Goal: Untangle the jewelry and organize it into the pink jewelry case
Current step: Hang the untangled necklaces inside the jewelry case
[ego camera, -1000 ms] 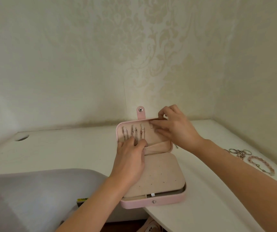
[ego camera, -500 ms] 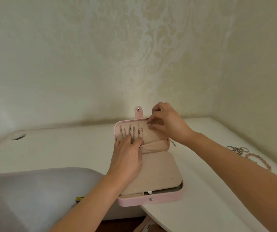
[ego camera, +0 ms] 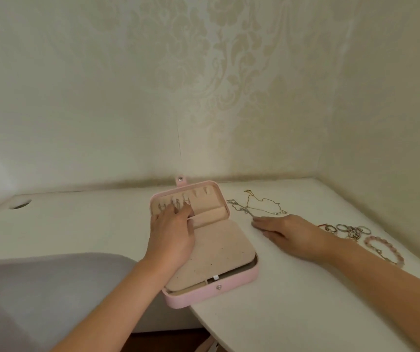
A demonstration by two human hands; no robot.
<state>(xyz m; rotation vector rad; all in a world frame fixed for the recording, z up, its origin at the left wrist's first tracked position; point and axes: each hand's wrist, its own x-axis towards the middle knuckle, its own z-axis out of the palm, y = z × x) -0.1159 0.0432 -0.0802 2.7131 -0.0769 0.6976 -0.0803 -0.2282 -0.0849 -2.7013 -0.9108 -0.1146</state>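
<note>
The pink jewelry case (ego camera: pixel 231 287) lies open on the white desk, lid tilted back, a beige pad over its base. Several necklaces (ego camera: pixel 176 202) hang from hooks inside the lid. My left hand (ego camera: pixel 172 231) rests flat on the lower part of the lid, fingers straight against the hanging chains. My right hand (ego camera: pixel 287 231) lies flat on the desk to the right of the case, fingertips touching the near end of a tangle of silver and gold chains (ego camera: pixel 254 204).
A cluster of silver rings and charms (ego camera: pixel 348 229) and a pink beaded bracelet (ego camera: pixel 384 250) lie on the desk (ego camera: pixel 292 301) at the right, close to the side wall. A grey cushion (ego camera: pixel 38 288) fills the lower left. A cable hole (ego camera: pixel 20 204) sits far left.
My right hand left the lid's top hooks and moved right and down onto the desk beside the tangled chains. The lid has tilted further back. My left hand stays on the lid.
</note>
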